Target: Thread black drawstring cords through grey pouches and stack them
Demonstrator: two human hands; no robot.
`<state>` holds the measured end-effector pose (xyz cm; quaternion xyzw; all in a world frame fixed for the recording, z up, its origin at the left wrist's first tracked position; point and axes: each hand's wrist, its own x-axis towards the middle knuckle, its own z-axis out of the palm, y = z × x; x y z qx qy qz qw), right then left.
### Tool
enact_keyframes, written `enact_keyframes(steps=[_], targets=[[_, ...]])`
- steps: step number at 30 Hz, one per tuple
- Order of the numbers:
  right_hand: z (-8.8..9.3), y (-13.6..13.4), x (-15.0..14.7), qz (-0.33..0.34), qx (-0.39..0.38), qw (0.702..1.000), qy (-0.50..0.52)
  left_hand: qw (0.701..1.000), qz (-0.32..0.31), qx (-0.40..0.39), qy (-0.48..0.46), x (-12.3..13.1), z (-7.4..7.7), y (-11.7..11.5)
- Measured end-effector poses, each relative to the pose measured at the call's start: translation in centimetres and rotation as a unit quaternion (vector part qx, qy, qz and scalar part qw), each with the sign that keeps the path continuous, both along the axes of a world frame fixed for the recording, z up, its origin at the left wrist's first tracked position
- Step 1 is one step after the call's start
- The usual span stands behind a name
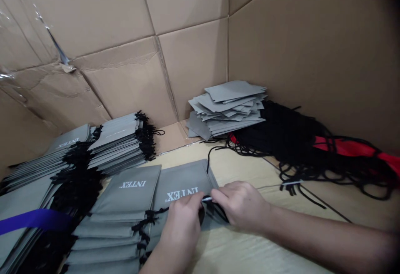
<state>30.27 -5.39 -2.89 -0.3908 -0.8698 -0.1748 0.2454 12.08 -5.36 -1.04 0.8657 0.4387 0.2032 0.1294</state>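
A grey cloth pouch (184, 180) printed with white letters lies in front of me on the pale wooden table (250, 165). My left hand (183, 224) is closed on the pouch's near edge. My right hand (240, 205) is closed in a pinch beside it, holding a thin light pin-like tool (206, 199) at the pouch's opening. A black cord (214, 151) runs from the pouch toward the far side. Another grey pouch (133, 193) lies just left of it, on top of a row of similar ones.
Stacks of finished grey pouches with black drawstrings (120, 140) fill the left side. A pile of plain grey pouches (229, 105) sits at the back. A heap of black cords (296, 140) with a red band (350, 147) lies right. Cardboard walls (306, 45) enclose the table. A purple strip (31, 220) crosses the left.
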Motion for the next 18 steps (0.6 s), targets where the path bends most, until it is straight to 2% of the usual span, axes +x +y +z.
enact_keyframes(steps=[3, 6, 10, 15, 18], targets=[[0.5, 0.1, -0.2, 0.006, -0.002, 1.0, 0.014, 0.998, -0.003, -0.023, -0.05, -0.6, 0.7, 0.0], [1.2, 0.3, -0.4, -0.004, -0.001, 0.999, 0.041, 0.996, 0.029, -0.017, -0.077, -1.3, 1.6, 0.0], [1.7, 0.3, -0.3, -0.008, -0.03, 0.999, 0.041, 0.998, 0.055, -0.003, 0.0, -1.4, 1.9, 0.1], [1.7, 0.2, -0.3, -0.022, -0.065, 0.997, 0.022, 0.992, 0.064, -0.001, 0.108, -0.9, 1.4, 0.4], [1.6, 0.1, -0.3, -0.023, -0.074, 0.997, 0.013, 0.983, 0.057, 0.004, 0.173, -0.5, 1.7, 0.3]])
